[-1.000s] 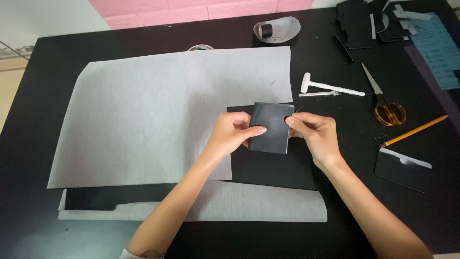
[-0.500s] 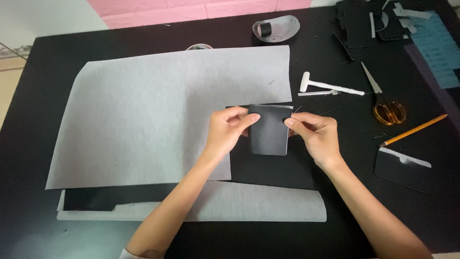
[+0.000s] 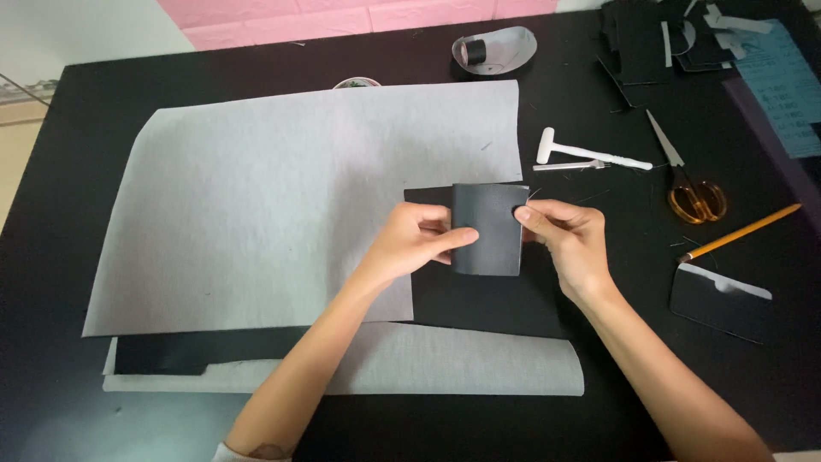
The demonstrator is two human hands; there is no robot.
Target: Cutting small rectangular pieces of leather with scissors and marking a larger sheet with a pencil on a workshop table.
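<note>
One printed sheet only: a light blue paper chart [image 3: 782, 85] at the far right edge of the black table [image 3: 256, 64], rectangular, tilted, lined with rows of small dark print. Partly cut off by the frame, just beside a pile of black scraps [image 3: 641, 43].

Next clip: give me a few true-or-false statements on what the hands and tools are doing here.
1. Both hands, left hand and right hand, hold the small black piece. True.
2. The scissors are in the right hand. False: they lie on the black table.
3. The white hammer lies untouched beyond the hands. True.
4. The pencil rests on the grey sheet. False: it lies on the table, right of the hands.
</note>
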